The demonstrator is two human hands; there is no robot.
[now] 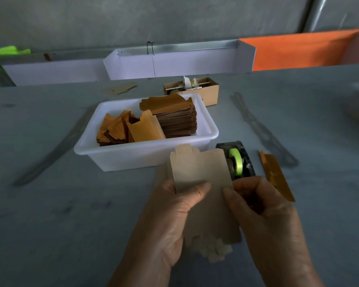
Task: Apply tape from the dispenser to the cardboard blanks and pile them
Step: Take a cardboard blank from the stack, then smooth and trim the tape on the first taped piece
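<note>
Left hand and right hand both pinch a flat brown cardboard blank; black tape dispenser at two o'clock on grey bench.

Both hands are holding one brown cardboard blank up over the grey table. Left hand is gripping its left edge, thumb lying across the face. Right hand is pinching the right edge, just near of the black tape dispenser carrying a green tape roll. Beyond, a white plastic tub is holding a neat stack of blanks on its right and loose gold-faced blanks on its left. A gold blank is lying right of the dispenser. A small cardboard box is sitting farther back.
</note>
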